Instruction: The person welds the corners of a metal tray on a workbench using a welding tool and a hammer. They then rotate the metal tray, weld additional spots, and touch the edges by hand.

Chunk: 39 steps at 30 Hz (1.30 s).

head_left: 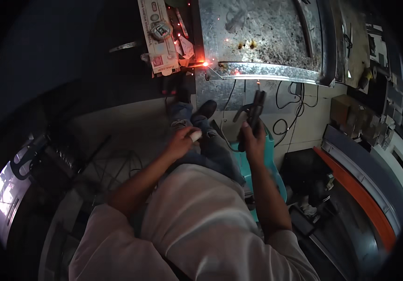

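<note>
My right hand is wrapped round a black welding electrode holder, which points away from me. A short stub with an orange glowing tip sticks out of its far end, just short of the bench's front edge. The metal-topped bench has a spotted, scorched surface. At its near left corner a spot glows bright red. Over my knee my left hand is closed, with something pale at its fingers, too unclear to name.
Left of the bench top lies a printed carton with a small round device on it. Black cable hangs in loops below the bench. Under me is a turquoise plastic stool. An orange strip and cardboard boxes are at right.
</note>
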Each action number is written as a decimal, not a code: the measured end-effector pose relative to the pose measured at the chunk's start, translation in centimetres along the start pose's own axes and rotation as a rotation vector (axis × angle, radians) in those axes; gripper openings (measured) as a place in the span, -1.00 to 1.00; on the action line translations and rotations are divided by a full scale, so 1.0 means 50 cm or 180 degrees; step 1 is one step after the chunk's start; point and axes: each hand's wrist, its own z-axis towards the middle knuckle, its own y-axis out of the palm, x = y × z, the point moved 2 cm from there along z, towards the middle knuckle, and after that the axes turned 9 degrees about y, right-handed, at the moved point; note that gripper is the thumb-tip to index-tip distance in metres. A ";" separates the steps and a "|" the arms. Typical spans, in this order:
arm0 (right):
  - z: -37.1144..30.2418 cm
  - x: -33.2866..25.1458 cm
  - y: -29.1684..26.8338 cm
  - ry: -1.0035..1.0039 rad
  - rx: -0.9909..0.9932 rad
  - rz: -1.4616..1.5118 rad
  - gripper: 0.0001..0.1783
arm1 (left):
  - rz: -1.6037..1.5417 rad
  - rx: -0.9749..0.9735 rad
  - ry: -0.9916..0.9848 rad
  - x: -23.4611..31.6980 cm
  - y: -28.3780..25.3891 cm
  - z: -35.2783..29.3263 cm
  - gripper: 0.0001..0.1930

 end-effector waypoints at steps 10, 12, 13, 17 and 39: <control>-0.047 0.057 -0.148 -0.0062 0.0863 0.0242 -0.76 | 0.0390 -0.0177 0.0030 0.107 -0.037 -0.022 -0.68; -0.053 0.120 -0.200 -0.0106 0.0951 -0.0006 -0.75 | 0.0483 -0.0214 0.0252 0.135 -0.039 -0.010 -0.70; -0.062 0.158 -0.229 -0.0095 0.1022 -0.0271 -0.72 | 0.0547 -0.0288 0.0319 0.146 -0.038 -0.002 -0.69; -0.141 0.272 -0.303 0.0973 0.1477 -0.0031 -0.70 | 0.0898 -0.0460 0.0610 0.211 -0.042 0.010 -0.68; -0.182 0.127 -0.300 0.0860 0.2152 -0.0474 -0.60 | -0.0537 -0.0844 0.3823 0.799 -0.110 -0.159 -0.64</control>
